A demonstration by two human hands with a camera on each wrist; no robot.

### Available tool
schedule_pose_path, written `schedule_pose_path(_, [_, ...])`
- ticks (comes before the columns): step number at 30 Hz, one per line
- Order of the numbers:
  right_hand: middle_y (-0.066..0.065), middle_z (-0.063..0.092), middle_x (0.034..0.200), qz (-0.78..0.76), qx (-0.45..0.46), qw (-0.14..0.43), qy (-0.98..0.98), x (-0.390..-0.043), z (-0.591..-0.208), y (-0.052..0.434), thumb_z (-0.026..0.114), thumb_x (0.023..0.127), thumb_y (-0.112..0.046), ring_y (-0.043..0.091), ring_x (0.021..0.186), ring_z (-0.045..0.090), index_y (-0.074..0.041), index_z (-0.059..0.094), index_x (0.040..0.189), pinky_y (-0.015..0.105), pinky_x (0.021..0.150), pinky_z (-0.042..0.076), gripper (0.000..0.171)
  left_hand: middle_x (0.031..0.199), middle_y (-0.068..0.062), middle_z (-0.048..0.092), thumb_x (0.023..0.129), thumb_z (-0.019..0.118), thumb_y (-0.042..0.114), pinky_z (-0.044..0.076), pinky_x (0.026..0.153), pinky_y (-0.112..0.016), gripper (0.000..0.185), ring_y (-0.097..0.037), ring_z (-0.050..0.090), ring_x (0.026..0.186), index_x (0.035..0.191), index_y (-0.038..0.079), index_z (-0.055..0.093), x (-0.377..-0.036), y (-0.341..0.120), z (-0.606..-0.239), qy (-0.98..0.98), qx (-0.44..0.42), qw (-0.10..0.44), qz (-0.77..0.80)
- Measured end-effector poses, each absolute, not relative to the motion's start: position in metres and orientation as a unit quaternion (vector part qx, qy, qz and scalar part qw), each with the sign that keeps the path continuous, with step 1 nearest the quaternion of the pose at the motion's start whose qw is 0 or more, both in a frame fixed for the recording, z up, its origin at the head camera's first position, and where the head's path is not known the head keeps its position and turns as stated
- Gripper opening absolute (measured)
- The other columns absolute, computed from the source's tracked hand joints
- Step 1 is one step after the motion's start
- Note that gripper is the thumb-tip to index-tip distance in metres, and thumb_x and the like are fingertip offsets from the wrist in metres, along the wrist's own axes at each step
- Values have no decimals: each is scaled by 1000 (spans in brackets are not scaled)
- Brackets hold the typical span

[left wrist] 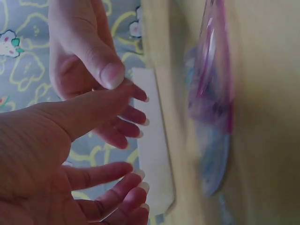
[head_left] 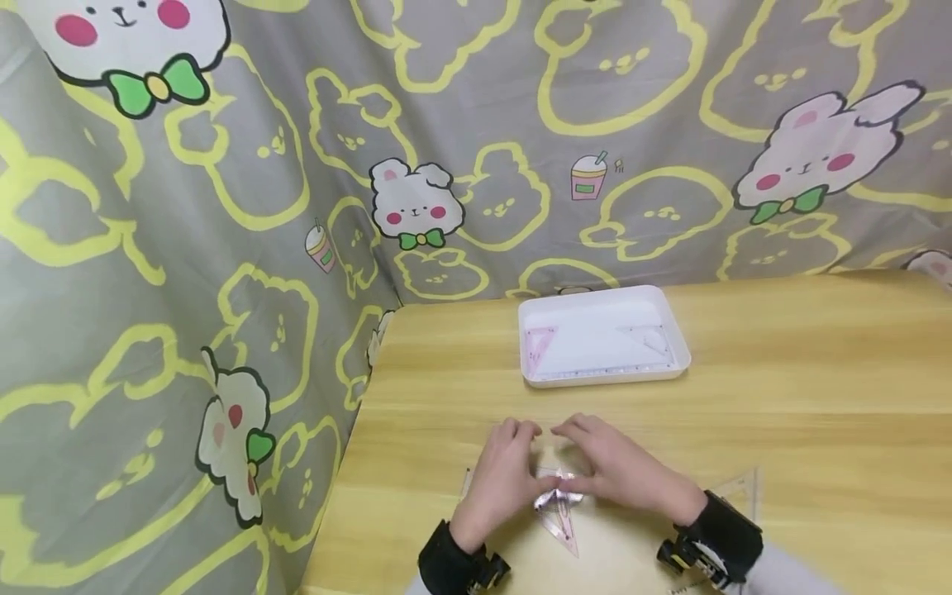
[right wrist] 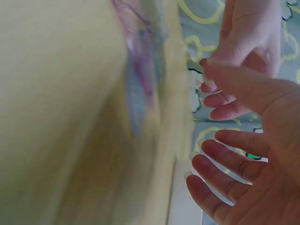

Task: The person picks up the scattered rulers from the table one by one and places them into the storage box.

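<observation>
My left hand (head_left: 500, 478) and right hand (head_left: 623, 467) face each other over the table, fingers loosely bent with nothing gripped. Their thumb tips meet in the left wrist view, the left thumb (left wrist: 93, 105) against the right thumb (left wrist: 110, 72). Below them lie overlapping see-through plastic drawing pieces; a pink-edged one (left wrist: 218, 65) and a bluish one (left wrist: 213, 159) show blurred in the left wrist view. From the head, a pointed pinkish triangle, like a set square (head_left: 561, 529), juts toward me from under the thumbs. The hands partly hide this pile.
A white tray (head_left: 530, 310) stands beyond the hands on the wooden table (head_left: 416, 372). In it are a pink set square (head_left: 539, 347), a clear set square (head_left: 653, 337) and a ruler (head_left: 610, 371). Another clear set square (head_left: 755, 492) lies by the right wrist. Patterned curtain (head_left: 498, 107) borders the table.
</observation>
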State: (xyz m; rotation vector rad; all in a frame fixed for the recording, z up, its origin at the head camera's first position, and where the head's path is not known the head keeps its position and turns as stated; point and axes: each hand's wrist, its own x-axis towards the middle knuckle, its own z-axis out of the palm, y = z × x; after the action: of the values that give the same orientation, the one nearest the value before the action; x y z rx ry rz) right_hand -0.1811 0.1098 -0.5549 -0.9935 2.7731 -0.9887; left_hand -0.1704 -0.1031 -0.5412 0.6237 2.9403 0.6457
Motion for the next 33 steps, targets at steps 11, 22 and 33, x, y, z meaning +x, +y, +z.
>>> schedule_pose_path(11, [-8,55,111,-298,-379,5,876,-143,-590,105,93,62,-61,5,96,46,-10,69,118,27,81,49,79,96,4,43,58,89,75,34,71,-23,89,-11,36,86,112,12,59,-113,-97,-582,978,181,33,98])
schedule_pose_path(22, [-9,51,112,-347,-359,5,866,-140,-594,110,87,72,-58,3,99,45,-4,65,131,27,83,49,84,88,9,38,55,97,61,37,70,-24,80,-8,35,80,102,14,53,-116,-95,-589,972,159,43,169])
schedule_pose_path(33, [-8,67,94,-502,-302,91,805,-155,-584,125,82,92,-29,3,84,63,1,60,131,25,72,56,54,74,16,62,89,85,23,47,59,-19,22,0,56,63,90,15,64,-140,-104,-571,853,108,162,484])
